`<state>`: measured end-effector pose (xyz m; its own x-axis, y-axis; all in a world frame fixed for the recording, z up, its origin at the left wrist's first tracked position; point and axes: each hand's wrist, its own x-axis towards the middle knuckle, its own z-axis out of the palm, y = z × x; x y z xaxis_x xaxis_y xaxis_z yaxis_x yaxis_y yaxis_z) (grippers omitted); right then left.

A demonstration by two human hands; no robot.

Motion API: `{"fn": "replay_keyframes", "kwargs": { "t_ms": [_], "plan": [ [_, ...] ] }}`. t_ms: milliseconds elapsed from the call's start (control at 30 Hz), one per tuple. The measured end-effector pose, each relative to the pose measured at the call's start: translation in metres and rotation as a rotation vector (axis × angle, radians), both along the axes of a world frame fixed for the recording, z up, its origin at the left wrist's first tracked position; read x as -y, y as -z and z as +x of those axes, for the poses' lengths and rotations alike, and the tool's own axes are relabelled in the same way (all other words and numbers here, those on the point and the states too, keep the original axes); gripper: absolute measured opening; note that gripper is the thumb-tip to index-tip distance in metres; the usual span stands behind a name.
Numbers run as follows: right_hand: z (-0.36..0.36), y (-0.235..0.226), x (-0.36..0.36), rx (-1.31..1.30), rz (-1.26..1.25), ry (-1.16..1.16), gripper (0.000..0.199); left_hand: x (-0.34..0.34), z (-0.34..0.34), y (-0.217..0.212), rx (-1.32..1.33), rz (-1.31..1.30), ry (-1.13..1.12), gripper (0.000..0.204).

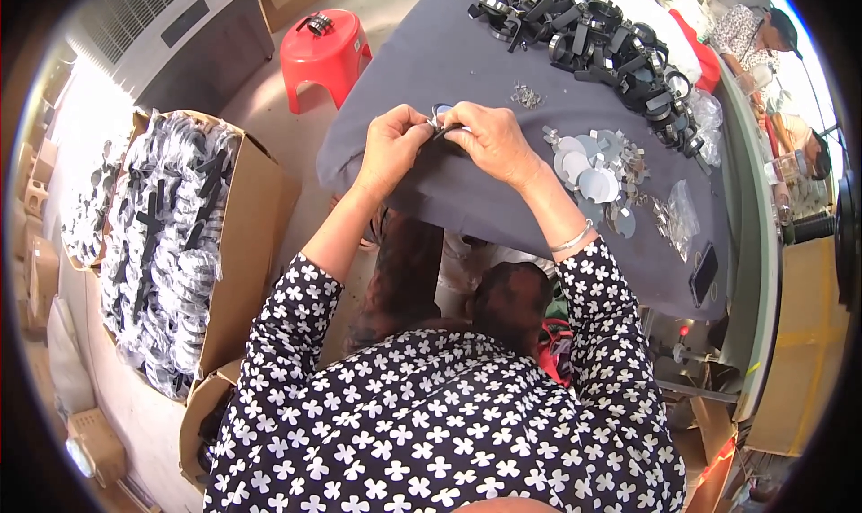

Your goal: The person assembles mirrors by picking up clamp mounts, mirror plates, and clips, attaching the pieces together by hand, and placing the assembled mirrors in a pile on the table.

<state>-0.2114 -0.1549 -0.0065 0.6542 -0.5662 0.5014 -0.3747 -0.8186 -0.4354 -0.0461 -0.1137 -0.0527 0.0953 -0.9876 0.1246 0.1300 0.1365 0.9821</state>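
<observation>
Over the near-left edge of the grey cloth-covered table [404, 73], my two hands meet at a small black piece with a shiny round part [441, 112]. My left hand [391, 145] pinches it from the left between thumb and fingertips. From the other side, my right hand [492, 143] grips it with thumb and forefinger. Fingers cover most of the piece, so its exact kind cannot be made out. Just beyond my right hand lies a small heap of tiny metal parts [527, 96]. Flat round silvery discs [596, 184] are spread to the right of my right wrist.
A long pile of black ring-shaped parts [611, 42] fills the table's far right. A phone [705, 275] lies near the right edge, with a clear plastic bag [680, 219] beyond it. Left are a red stool [325, 55] and a carton [256, 235] of wrapped parts. Other people sit far right.
</observation>
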Motion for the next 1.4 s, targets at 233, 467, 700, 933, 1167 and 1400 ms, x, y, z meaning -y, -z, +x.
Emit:
{"fn": "replay_keyframes", "kwargs": {
  "t_ms": [233,467,700,933,1167,1400],
  "plan": [
    [-0.003,0.004,0.007,0.004,-0.095,-0.038,0.02,0.005,0.003,-0.013,-0.071,0.127,0.028,0.01],
    [-0.001,-0.005,0.013,-0.065,-0.062,-0.043,0.019,0.004,0.001,-0.004,0.091,0.099,-0.027,0.008],
    [0.0,-0.011,0.016,-0.09,-0.01,-0.104,0.018,-0.008,-0.006,0.001,0.45,-0.292,-0.197,0.014],
    [0.01,-0.018,0.021,-0.165,-0.096,-0.158,0.016,-0.004,-0.004,0.009,0.636,-0.434,-0.292,0.021],
    [0.001,-0.006,0.022,-0.052,0.232,-0.031,0.013,0.003,0.002,0.013,0.444,-0.263,-0.185,0.017],
    [-0.027,0.001,-0.007,-0.192,0.192,0.244,0.015,-0.001,0.004,-0.006,0.066,0.038,0.037,0.012]
  ]
}}
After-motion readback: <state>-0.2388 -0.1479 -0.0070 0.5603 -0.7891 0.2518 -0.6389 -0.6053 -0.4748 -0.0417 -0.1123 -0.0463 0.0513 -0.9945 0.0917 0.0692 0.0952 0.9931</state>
